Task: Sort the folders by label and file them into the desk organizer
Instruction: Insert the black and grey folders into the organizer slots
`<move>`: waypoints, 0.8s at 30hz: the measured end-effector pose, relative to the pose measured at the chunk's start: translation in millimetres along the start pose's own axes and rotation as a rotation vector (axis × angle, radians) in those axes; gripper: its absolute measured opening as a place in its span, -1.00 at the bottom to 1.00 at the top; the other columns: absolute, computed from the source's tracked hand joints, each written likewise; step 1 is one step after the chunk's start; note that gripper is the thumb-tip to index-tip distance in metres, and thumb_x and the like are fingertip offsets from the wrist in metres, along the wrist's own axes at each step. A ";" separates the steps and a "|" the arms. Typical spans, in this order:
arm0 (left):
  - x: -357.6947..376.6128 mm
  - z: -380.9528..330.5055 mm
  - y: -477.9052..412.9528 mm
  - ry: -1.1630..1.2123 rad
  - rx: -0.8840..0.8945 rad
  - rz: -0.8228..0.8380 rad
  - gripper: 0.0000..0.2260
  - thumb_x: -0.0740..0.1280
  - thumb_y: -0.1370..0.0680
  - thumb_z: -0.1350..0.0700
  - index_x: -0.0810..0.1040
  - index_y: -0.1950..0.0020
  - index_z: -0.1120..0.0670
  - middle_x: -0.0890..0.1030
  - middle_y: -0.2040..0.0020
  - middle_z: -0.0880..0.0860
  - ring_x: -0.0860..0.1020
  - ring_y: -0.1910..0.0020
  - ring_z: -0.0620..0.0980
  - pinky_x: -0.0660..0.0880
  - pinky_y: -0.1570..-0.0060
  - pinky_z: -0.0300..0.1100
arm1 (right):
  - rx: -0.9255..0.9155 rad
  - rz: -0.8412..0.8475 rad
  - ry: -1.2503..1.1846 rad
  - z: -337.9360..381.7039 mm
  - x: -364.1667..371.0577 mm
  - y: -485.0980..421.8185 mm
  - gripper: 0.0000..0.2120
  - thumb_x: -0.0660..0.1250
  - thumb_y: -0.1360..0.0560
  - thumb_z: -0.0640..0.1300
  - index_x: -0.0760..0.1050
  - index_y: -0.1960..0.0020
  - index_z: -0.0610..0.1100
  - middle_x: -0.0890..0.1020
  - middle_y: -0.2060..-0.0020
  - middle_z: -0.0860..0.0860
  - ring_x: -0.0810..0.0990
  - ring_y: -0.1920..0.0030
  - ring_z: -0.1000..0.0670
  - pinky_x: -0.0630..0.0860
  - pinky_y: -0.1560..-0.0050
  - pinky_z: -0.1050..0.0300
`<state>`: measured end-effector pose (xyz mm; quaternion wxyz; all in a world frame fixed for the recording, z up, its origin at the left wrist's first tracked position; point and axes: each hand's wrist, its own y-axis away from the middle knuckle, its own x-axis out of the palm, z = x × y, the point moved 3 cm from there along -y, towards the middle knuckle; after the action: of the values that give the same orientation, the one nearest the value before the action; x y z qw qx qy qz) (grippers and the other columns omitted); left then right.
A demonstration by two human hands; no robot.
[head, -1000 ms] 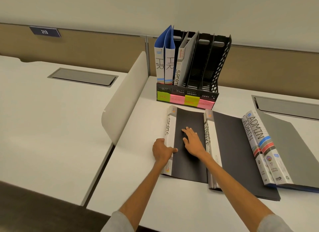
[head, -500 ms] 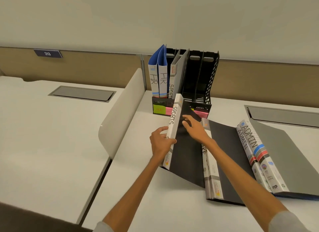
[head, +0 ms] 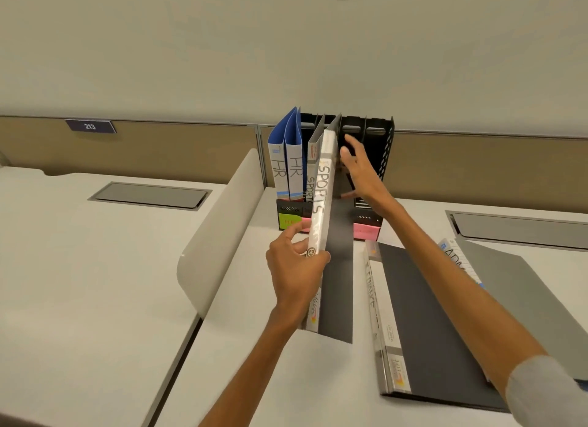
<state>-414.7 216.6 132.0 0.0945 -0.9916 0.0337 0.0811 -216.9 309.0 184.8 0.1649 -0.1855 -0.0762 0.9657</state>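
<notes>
White divider, curved at its end, stands on the left between two bench tops. Right of it, at the back of the bench, is the black organizer, with a green sticky note and a pink sticky note on its front lip. Two blue HR folders stand upright in its leftmost slot, and a filed folder, also lettered SPORTS, stands in the next.

The SPORTS folder is off the bench and tilted, its top end up against the organizer just beside the filed folder. The left hand has its grip closed round the lower spine, thumb on the near side. The right hand is up by the dark cover with straight, spread fingers, holding nothing — whether it touches the cover cannot be told.

Further right a dark folder lies flat, its spine lettering blurred. Beyond the right forearm lie grey folders, their labels mostly hidden.
</notes>
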 end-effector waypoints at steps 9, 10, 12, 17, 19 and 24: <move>6.1 -23.6 -21.0 0.001 0.225 -0.097 -0.50 0.53 -0.41 0.20 0.49 -0.31 0.02 0.58 -0.20 -0.11 0.65 -0.06 0.03 0.54 0.02 -0.33 | -0.149 0.037 -0.065 89.7 -13.8 -33.7 -0.56 0.02 -0.66 0.12 0.08 -0.51 0.11 0.19 -0.50 -0.11 0.32 -0.37 -0.13 0.56 -0.03 -0.35; 9.8 -23.4 -23.7 0.003 0.253 -0.116 -0.50 0.53 -0.41 0.20 0.49 -0.32 0.03 0.59 -0.23 -0.05 0.65 -0.08 0.04 0.51 -0.02 -0.36 | -0.171 0.036 -0.065 96.4 -12.8 -37.3 -0.56 0.04 -0.66 0.12 0.10 -0.50 0.10 0.22 -0.48 -0.12 0.35 -0.31 -0.11 0.57 0.00 -0.30; 17.6 -22.8 -31.1 0.004 0.306 -0.149 -0.49 0.52 -0.42 0.21 0.48 -0.34 0.04 0.59 -0.27 0.02 0.63 -0.13 0.07 0.44 -0.08 -0.40 | -0.212 0.018 -0.078 108.6 -11.6 -46.0 -0.58 0.09 -0.65 0.10 0.15 -0.47 0.06 0.35 -0.37 -0.13 0.45 -0.20 -0.08 0.60 0.05 -0.17; 35.2 -11.5 -71.0 0.013 0.416 -0.157 -0.48 0.49 -0.45 0.20 0.42 -0.37 0.01 0.57 -0.30 0.04 0.59 -0.22 0.07 0.61 -0.07 -0.07 | -0.327 -0.116 -0.105 133.8 -18.6 -69.5 -0.64 0.20 -0.61 0.11 0.30 -0.33 -0.02 0.48 -0.06 0.02 0.58 -0.01 0.01 0.59 0.21 0.09; 42.7 -4.9 -93.4 0.050 0.422 -0.147 -0.53 0.48 -0.47 0.20 0.41 -0.30 -0.06 0.55 -0.30 0.03 0.52 -0.27 -0.03 0.58 -0.10 -0.17 | -0.373 -0.163 -0.112 138.8 -21.8 -77.7 -0.65 0.24 -0.60 0.08 0.31 -0.31 -0.05 0.48 -0.09 0.06 0.56 -0.11 0.01 0.62 0.07 -0.01; 68.2 21.8 -147.9 0.055 0.413 -0.060 -0.62 0.44 -0.52 0.17 0.36 -0.19 -0.13 0.54 -0.31 0.07 0.53 -0.20 -0.08 0.49 0.02 -0.49 | -0.423 -0.245 -0.122 133.9 -27.4 -95.2 -0.74 0.31 -0.56 0.01 0.38 -0.11 -0.13 0.50 -0.18 -0.11 0.52 -0.23 -0.08 0.56 -0.15 -0.24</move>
<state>-338.8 362.2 126.3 0.2972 -0.9536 0.0226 0.0427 -216.6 376.8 336.9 0.2333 -0.1469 -0.3084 0.9104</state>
